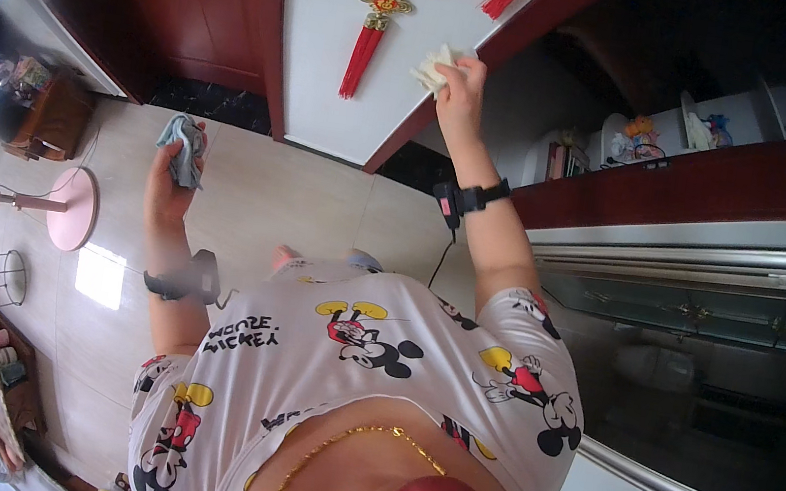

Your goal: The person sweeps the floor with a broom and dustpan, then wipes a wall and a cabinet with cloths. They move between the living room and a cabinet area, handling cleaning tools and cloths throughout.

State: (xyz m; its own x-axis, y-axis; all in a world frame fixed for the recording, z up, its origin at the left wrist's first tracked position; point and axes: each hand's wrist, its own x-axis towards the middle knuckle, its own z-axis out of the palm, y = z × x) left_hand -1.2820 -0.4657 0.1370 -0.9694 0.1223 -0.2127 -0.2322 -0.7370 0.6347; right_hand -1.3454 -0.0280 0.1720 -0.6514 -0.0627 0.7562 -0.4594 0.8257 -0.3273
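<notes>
My left hand [176, 165] grips a crumpled grey-blue cloth [187, 144] above the tiled floor, at the left of the view. At the upper middle, my right hand [462, 91] holds a bunched cream-white cloth [434, 72] at the edge of a white wall panel [328, 118] beside its dark red frame. Whether the white cloth touches the panel cannot be told. A red tasselled hanging ornament [366, 56] is on the panel, left of that hand. Both wrists wear black strapped devices with cables.
A pink round stand base [72, 208] and a small round wire-legged stool [5, 279] are on the floor at left. A cluttered wooden cabinet [59, 120] stands behind them. To the right are a shelf with figurines [642, 137] and metal-framed glass sliding doors [681, 265].
</notes>
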